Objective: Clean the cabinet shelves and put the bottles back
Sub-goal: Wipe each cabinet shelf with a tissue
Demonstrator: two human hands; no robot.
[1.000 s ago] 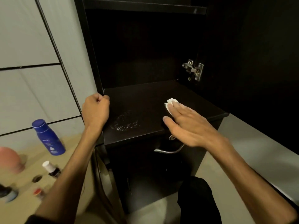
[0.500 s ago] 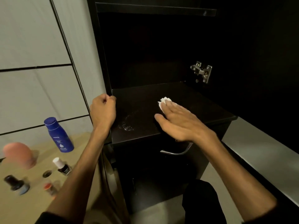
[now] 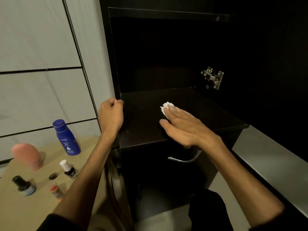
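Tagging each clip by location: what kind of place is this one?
Probably a home, likely a bedroom or dressing corner. A dark cabinet stands open with its shelf being wiped, and toiletries wait on a tan surface beside it: a blue Nivea lotion bottle and small nail polish bottles.

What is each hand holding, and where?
Right hand presses flat on a white tissue under its fingertips. Left hand is curled at the shelf's left edge, holding nothing visible.
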